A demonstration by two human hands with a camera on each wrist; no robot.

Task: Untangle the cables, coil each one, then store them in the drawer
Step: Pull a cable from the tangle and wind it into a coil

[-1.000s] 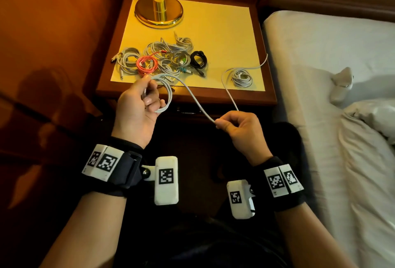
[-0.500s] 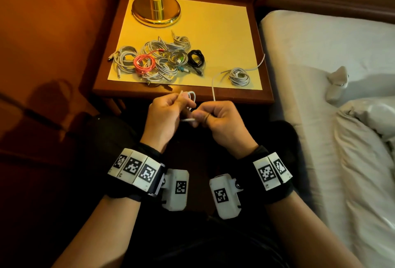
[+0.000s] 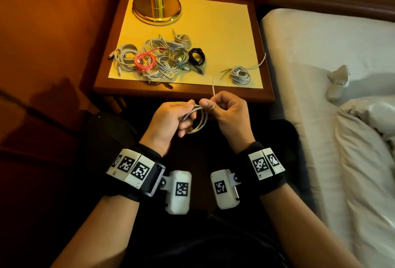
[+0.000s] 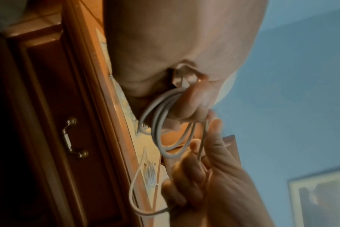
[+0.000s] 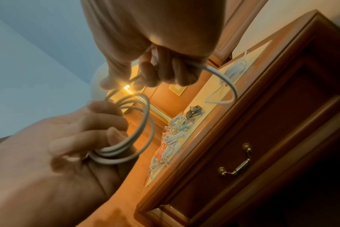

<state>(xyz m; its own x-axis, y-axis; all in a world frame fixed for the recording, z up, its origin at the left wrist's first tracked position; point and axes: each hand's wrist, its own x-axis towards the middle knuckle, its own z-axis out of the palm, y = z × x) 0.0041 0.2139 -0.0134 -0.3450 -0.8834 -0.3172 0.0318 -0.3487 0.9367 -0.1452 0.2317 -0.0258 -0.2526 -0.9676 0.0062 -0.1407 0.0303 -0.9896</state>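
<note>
My left hand (image 3: pixel 187 116) grips a small coil of white cable (image 3: pixel 202 118) in front of the nightstand, with several loops hanging round its fingers (image 5: pixel 99 122). Right beside it, my right hand (image 3: pixel 210 105) pinches the same cable's free strand (image 3: pixel 213 85), which runs up onto the nightstand top to a loose white bundle (image 3: pixel 239 74). A tangled pile of white cables (image 3: pixel 162 58) with a pink coil (image 3: pixel 145 61) and a black coil (image 3: pixel 196 56) lies on the yellow mat. The closed drawer front with its brass handle (image 5: pixel 235 159) shows below the top.
A brass lamp base (image 3: pixel 157 9) stands at the back left of the nightstand (image 3: pixel 183 92). A bed with white sheets (image 3: pixel 320 58) borders it on the right, and a wood-panelled wall (image 3: pixel 53 32) on the left.
The hands, a second ago apart with the cable stretched between them, have come together. Another loop has been laid onto the coil in my left hand, and the free strand is shorter.
</note>
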